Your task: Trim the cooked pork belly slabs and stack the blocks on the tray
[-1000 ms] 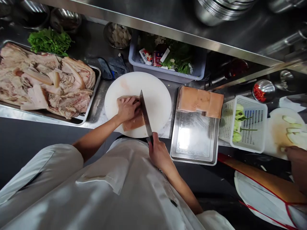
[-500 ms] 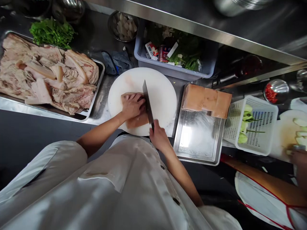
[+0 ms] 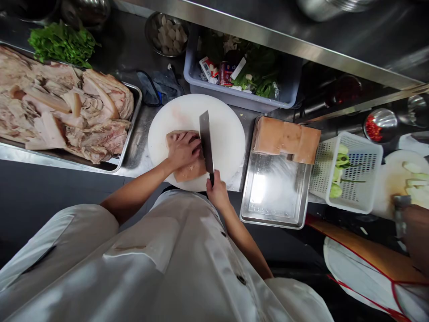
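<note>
A slab of pork (image 3: 188, 173) with skin lies on the round white cutting board (image 3: 228, 134). My left hand (image 3: 183, 148) presses on it, fingers spread and bent over its top and far part, gripping it against the board. In my right hand (image 3: 217, 192) is the dark handle of a cleaver (image 3: 207, 141), with the fingers closed around it. The blade stands along the slab's right side, just beside my left fingertips, its wide face partly turned up. Whether its edge touches the meat, I cannot tell.
Left is a metal tray (image 3: 129, 134) of cooked meat, with leafy greens (image 3: 63, 44) behind it. A grey bin (image 3: 231, 96) of scraps stands behind the board. To the right are another tray (image 3: 271, 219) with skin-on slabs, a white basket (image 3: 351, 205) and a co-worker's hand (image 3: 417, 228).
The cleaver's blade has tilted, showing more of its face, and stays beside the slab. My left hand keeps its place on the meat. The whole view has shifted slightly.
</note>
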The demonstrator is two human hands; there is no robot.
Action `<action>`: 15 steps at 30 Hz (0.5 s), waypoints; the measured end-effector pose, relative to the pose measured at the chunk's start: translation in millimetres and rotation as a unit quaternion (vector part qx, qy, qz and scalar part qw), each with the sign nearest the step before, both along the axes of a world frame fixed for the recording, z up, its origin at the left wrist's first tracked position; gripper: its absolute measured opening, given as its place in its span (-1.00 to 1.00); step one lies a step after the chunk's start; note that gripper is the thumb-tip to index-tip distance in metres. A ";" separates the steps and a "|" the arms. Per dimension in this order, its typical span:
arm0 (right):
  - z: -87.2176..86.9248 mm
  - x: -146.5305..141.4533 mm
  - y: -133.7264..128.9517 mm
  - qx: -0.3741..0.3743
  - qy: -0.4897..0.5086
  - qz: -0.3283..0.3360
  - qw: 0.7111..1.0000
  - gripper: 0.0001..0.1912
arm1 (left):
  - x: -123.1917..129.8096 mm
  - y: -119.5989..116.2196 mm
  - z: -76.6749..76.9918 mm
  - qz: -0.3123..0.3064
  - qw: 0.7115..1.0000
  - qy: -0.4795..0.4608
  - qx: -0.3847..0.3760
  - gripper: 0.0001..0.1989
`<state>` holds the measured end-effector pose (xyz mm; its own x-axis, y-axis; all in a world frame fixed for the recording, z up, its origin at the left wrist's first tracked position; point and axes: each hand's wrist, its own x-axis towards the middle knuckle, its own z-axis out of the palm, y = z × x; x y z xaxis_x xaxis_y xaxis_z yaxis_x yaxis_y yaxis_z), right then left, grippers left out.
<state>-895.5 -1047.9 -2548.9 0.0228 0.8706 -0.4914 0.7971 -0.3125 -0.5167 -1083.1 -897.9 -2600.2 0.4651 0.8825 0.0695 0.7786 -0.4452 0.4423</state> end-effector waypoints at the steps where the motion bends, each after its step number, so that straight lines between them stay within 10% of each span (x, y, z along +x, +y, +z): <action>1: -5.9 2.8 13.2 0.016 0.013 -0.010 1.000 -0.63 | -0.3 0.1 -0.1 0.000 1.000 -0.009 -0.003 -0.70; 6: 1.7 18.9 22.2 0.087 -0.032 -0.001 0.996 -0.59 | -16.3 2.8 -0.6 -0.012 0.991 -0.127 -0.039 -0.64; 15: 36.8 -9.8 -20.3 0.052 -0.068 0.038 0.996 -0.58 | -121.7 -0.6 -21.7 0.183 0.960 -0.212 0.014 -0.76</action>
